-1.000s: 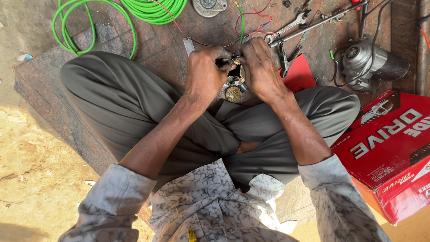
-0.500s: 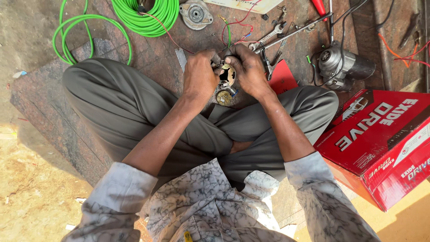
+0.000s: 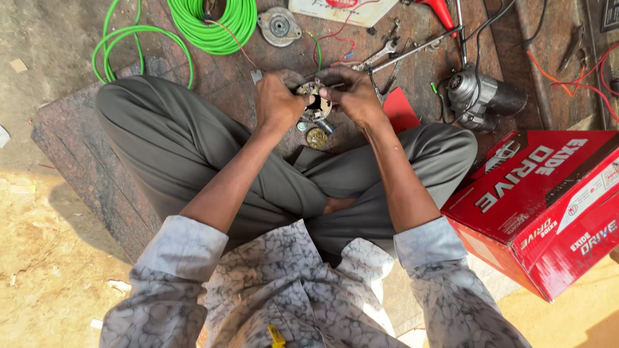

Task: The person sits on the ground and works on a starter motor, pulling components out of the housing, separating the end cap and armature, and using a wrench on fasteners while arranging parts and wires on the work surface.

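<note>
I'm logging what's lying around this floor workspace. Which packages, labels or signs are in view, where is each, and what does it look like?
Red carton: on the floor by the person's right knee; a large rectangular box, red with white lettering and a pale label strip.
Pale card or box: top edge, beyond the hands; flat, cream with a red mark, partly cut off.
Dark plate: top right corner; small, dark with pale print, mostly cut off.

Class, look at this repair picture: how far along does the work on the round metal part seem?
Done: a motor lies apart on the slab, an end cap and spanners set out beside it. In hand: the left hand and right hand both grip a round ring part with a central hole. Left: ring and cap are not yet on the motor.
</note>
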